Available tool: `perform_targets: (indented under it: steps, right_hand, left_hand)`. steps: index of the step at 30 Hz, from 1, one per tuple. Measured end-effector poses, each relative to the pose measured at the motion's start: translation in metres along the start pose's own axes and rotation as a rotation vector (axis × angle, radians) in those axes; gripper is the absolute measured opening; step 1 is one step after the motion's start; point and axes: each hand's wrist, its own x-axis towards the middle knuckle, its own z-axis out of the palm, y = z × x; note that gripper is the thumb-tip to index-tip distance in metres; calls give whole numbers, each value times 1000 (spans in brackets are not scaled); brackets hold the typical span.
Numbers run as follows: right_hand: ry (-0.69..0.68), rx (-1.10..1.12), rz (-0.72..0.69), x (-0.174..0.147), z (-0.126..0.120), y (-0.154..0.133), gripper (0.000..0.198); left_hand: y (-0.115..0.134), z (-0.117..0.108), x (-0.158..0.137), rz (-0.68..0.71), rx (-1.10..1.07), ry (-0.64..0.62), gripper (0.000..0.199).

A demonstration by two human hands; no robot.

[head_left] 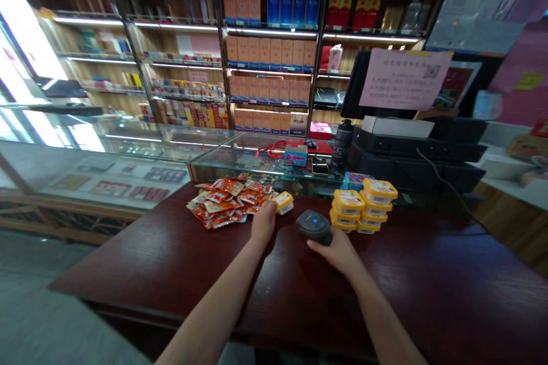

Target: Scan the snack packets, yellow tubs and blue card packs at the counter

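Note:
My left hand (264, 223) is closed on a small plastic tub (284, 203) with a yellow lid, just right of a loose heap of orange snack packets (226, 201). In my right hand (340, 251) is a dark handheld barcode scanner (314, 224) with a blue light on top, its head pointing left toward the tub. Beyond my right hand stand two stacks of similar yellow-lidded tubs (378, 208), side by side. The scanner's handle is mostly hidden by my fingers.
A dark red wooden table (295, 291) lies under my arms. Behind it are a glass display counter (214, 154), a black bottle (342, 141), a phone (320, 166), a monitor with a pink notice (402, 78) and shelves of boxes (272, 52). A cable (445, 182) hangs at the right.

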Motion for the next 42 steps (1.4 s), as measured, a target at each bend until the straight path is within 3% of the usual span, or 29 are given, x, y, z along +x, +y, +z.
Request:
perform_targets:
  steps: [4, 13, 19, 24, 28, 30, 33, 36, 42]
  right_hand:
    - [-35, 28, -9, 6, 6, 0, 43]
    - [20, 46, -41, -4, -7, 2, 40]
    - [135, -121, -37, -17, -8, 4, 37]
    - [210, -215, -26, -17, -11, 7, 32]
    - [213, -257, -8, -16, -15, 6, 30]
    - [198, -264, 9, -16, -17, 4, 32]
    - [190, -268, 25, -19, -18, -1, 36]
    - [186, -266, 37, -21, -17, -3, 36]
    - [139, -227, 65, -16, -13, 6, 37]
  left_hand:
    - [-1, 3, 0, -21, 18, -10, 15]
    - [3, 4, -1, -24, 35, -33, 14]
    - [2, 4, -1, 121, -20, -76, 26]
    - [7, 5, -6, 170, 147, -90, 30]
    - [16, 15, -1, 412, 281, -231, 37]
    - [19, 23, 8, 453, 331, -314, 40]
    - [16, 34, 25, 421, 359, -360, 41]
    - [8, 38, 40, 368, 344, -325, 41]
    - [-11, 28, 53, 327, 379, -297, 38]
